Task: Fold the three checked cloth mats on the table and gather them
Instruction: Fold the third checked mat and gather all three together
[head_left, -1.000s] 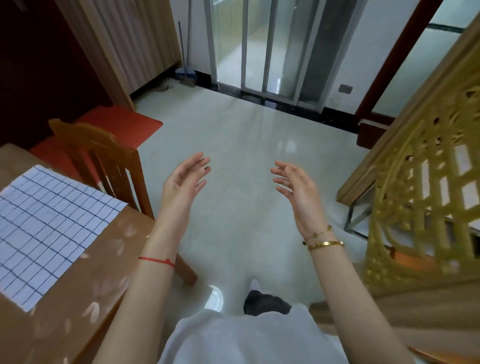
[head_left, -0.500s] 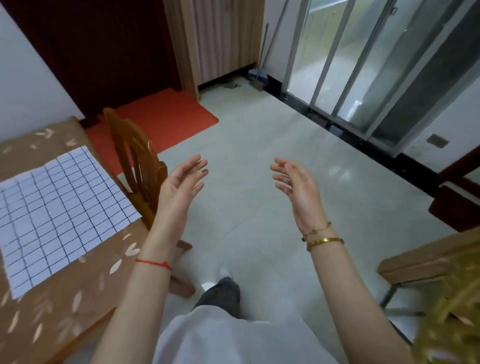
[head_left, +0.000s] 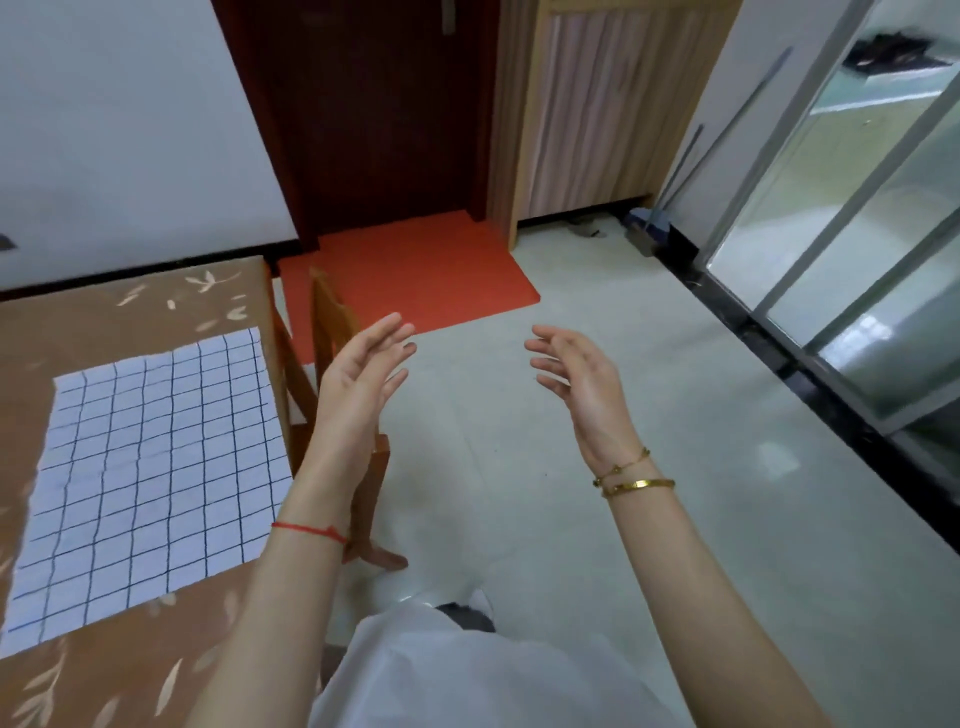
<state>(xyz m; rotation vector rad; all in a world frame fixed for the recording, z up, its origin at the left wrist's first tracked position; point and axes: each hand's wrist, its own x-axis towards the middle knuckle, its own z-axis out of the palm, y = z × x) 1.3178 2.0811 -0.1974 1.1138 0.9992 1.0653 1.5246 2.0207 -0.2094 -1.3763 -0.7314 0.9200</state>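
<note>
One white cloth mat with a dark blue check (head_left: 150, 478) lies flat and unfolded on the brown leaf-patterned table (head_left: 130, 670) at the left. Only this one mat is in view. My left hand (head_left: 363, 379) is raised over the floor to the right of the table, palm turned inward, fingers straight and holding nothing. My right hand (head_left: 576, 384) is raised opposite it, fingers loosely spread, also holding nothing. Both hands are apart from the mat.
A wooden chair (head_left: 332, 374) stands pushed against the table's right edge, partly behind my left arm. A red floor mat (head_left: 415, 275) lies before a dark door (head_left: 374, 114). Glass sliding doors (head_left: 857, 234) run along the right. Pale tiled floor (head_left: 675, 467) lies ahead.
The view has swung left: more of the table, the mat and the dark door now show, and the yellow chair at the right is gone. Both hands stay raised as before.
</note>
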